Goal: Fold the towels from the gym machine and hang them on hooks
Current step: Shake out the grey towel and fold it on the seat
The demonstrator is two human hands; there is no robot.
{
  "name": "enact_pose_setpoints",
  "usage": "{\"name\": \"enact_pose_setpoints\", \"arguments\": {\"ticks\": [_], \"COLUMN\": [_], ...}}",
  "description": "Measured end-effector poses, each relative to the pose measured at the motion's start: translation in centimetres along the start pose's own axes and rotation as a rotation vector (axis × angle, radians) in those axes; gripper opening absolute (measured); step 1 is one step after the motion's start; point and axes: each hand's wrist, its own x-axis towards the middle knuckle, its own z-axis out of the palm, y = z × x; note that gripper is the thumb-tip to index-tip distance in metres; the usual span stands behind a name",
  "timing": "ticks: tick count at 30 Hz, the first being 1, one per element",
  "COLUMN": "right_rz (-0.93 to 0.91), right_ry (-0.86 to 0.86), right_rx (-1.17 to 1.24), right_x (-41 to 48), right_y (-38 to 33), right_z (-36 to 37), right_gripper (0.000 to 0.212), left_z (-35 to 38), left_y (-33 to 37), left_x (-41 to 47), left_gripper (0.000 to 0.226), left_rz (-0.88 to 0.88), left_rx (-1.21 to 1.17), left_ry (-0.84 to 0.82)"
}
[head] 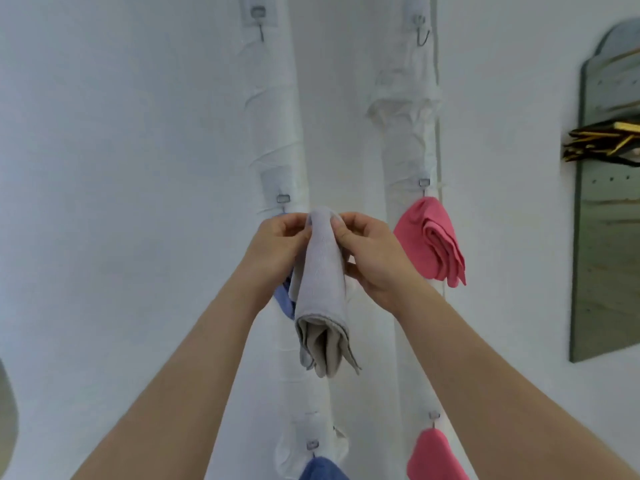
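A folded grey towel (pixel 322 292) hangs down in front of the left wrapped pipe, its top pinched between my left hand (pixel 280 247) and my right hand (pixel 374 258). Both hands are raised just below a small hook mount (pixel 283 198) on that pipe. Behind the grey towel a blue towel (pixel 284 299) shows partly. A pink folded towel (pixel 433 240) hangs from the hook (pixel 424 183) on the right pipe. Lower down hang another blue towel (pixel 322 469) and another pink towel (pixel 436 455). Two bare hooks sit higher up, the left hook (pixel 259 20) and the right hook (pixel 420 29).
Two white taped vertical pipes (pixel 408 140) run down a white wall. A tall mirror (pixel 609 202) hangs at the right edge, reflecting a dark and yellow object (pixel 602 142).
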Motion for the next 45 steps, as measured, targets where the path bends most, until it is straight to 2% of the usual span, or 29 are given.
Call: {"name": "enact_pose_setpoints", "arguments": {"ticks": [5,9,12,16,19,22,26,29,32,36,39,41,45], "right_rz": [-0.058,-0.093,-0.161,-0.272,-0.363,-0.478,-0.662,-0.692,-0.7,-0.752,-0.681,-0.648,-0.729], "right_ry": [-0.012,-0.014,-0.003,0.024,0.088,0.188,0.324,0.374,0.386,0.33,0.332,0.342,0.347], "right_rx": [0.045,0.075,0.061,-0.011,-0.094,-0.2,-0.296,-0.38,-0.466,-0.467,-0.36,-0.371,-0.583], "right_x": [7.2,11.9,15.2,20.0,23.8,27.3,30.5,32.6,34.0,34.1,33.4,32.5,30.3], "right_y": [-2.3,-3.7,-5.7,-8.3,-10.1,-12.0,-15.3,-15.9,-14.4,-12.1,-11.2,-11.4,-10.3], "right_z": [2.3,4.0,5.2,6.4,6.8,7.3,8.4,9.1,8.5,7.5,7.6,7.3,6.4], "right_gripper": [0.026,0.029,0.025,0.03,0.032,0.02,0.011,0.007,0.003,0.013,0.013,0.014,0.026], "left_z": [-2.2,-4.5,-6.3,-8.5,-9.5,-10.6,-12.0,-12.8,-12.5,-11.1,-10.1,-9.5,-9.5], "left_y": [1.6,2.0,3.0,5.2,6.5,7.9,10.0,10.4,9.1,7.9,7.5,7.2,7.2], "left_x": [6.2,11.1,14.5,18.5,21.6,24.3,28.3,31.6,33.0,32.8,31.6,30.3,28.3], "left_gripper": [0.025,0.02,0.015,0.008,0.005,0.022,0.028,0.028,0.028,0.016,0.011,0.007,0.029], "left_rz": [0.066,0.119,0.219,0.379,0.545,0.727,0.91,0.878,0.84,0.786,0.754,0.712,0.594], "left_rx": [-0.069,-0.062,-0.041,-0.022,0.1,0.29,0.518,0.658,0.614,0.647,0.703,0.682,0.808], "left_ry": [0.034,0.097,0.158,0.249,0.334,0.425,0.581,0.606,0.597,0.629,0.633,0.595,0.659]}}
